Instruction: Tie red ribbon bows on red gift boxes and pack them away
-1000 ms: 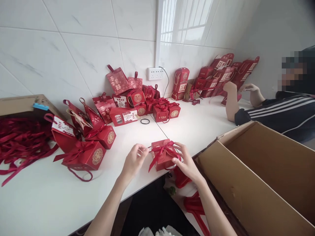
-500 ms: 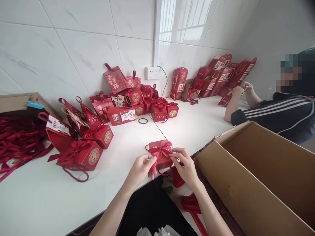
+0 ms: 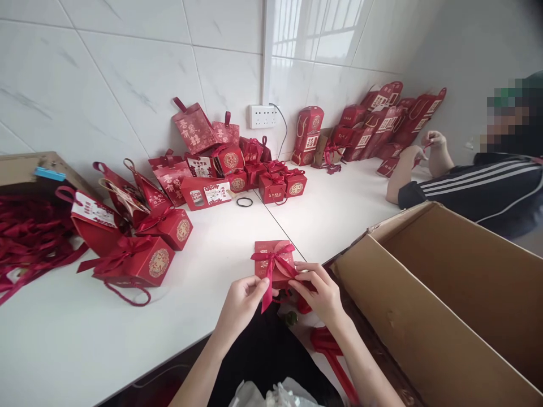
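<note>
A small red gift box (image 3: 262,249) with gold lettering lies at the table's front edge, in the middle of the view. Across its top is a dark red ribbon (image 3: 270,260) tied in a bow, one tail hanging down over the near side. My left hand (image 3: 242,299) is closed, thumb and fingers pinching the ribbon at the box's near left. On the right side, my right hand (image 3: 319,289) pinches another part of the ribbon between thumb and fingertips. My right fingers cover the box's right edge.
Red gift boxes (image 3: 144,260) with bows stand at left, near a carton of loose red ribbons (image 3: 34,243). More boxes (image 3: 282,183) line the wall. A black ring (image 3: 244,202) lies on the white table (image 3: 203,249). An open cardboard box (image 3: 407,294) fills the right, before a co-worker (image 3: 479,186).
The left ribbon tail now hangs down past my left fingers, and the bow's left loop is more spread out. My view has shifted slightly. The co-worker's hands have moved a little.
</note>
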A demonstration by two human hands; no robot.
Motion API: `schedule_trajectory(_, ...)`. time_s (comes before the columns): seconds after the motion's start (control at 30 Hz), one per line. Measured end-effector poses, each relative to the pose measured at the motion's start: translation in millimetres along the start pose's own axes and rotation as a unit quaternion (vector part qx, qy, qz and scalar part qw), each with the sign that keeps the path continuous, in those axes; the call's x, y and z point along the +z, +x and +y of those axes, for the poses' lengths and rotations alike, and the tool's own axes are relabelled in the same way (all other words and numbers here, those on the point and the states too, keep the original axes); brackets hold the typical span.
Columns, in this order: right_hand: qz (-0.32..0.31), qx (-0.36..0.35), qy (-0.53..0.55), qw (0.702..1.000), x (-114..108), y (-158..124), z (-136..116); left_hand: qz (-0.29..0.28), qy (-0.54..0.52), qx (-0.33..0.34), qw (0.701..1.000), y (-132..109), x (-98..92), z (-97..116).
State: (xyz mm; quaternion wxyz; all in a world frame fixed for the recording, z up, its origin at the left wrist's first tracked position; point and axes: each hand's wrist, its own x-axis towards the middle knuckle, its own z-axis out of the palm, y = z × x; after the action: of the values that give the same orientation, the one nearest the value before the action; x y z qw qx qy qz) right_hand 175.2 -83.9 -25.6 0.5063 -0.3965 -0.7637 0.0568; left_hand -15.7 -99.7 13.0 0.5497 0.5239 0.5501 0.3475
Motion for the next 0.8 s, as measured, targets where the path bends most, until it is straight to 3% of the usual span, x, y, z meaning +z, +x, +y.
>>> schedule_trajectory(0.17, -0.004, -0.013, 0.002, 1.000, -2, 0, -6, -0.008, 0.059, -0.032, 0.998, -4, -14.5, 8)
schedule_trajectory(0.27, 0.001, -0.011, 0.002, 1.000, 0, -2, -10, -0.047, 0.120, -0.039, 0.991, -6, -19.5, 6)
schedule_trajectory(0.37, -0.012, 0.002, -0.002, 1.000, 1, -4, -10, -0.163, 0.196, -0.046, 0.966, -8, -32.8, -1)
schedule_trajectory(0.43, -0.041, 0.000, -0.007, 0.999, -4, -5, -8, -0.253, 0.248, -0.058, 0.933, -9, -49.9, -4)
schedule_trajectory(0.47, -0.054, -0.004, -0.006, 0.999, -9, -5, -6, -0.270, 0.274, -0.061, 0.921, -8, -60.0, -3)
schedule_trajectory(0.5, -0.058, -0.007, -0.002, 0.998, -14, -4, -4, -0.252, 0.297, -0.061, 0.919, -7, -69.9, -1)
schedule_trajectory(0.57, -0.039, 0.016, 0.010, 0.999, -24, 0, 3, -0.143, 0.329, -0.033, 0.933, -1, -85.5, 8)
schedule_trajectory(0.63, -0.019, 0.071, 0.029, 0.997, -28, 6, 11, -0.035, 0.337, 0.034, 0.940, 10, -91.0, 19)
schedule_trajectory(0.67, -0.025, 0.096, 0.048, 0.994, -27, 10, 15, -0.009, 0.333, 0.075, 0.940, 17, -89.8, 23)
schedule_trajectory(0.73, -0.078, 0.123, 0.109, 0.983, -17, 17, 22, -0.018, 0.324, 0.153, 0.933, 32, -82.1, 29)
schedule_trajectory(0.8, -0.153, 0.129, 0.177, 0.964, -2, 23, 27, -0.062, 0.327, 0.197, 0.922, 46, -72.7, 29)
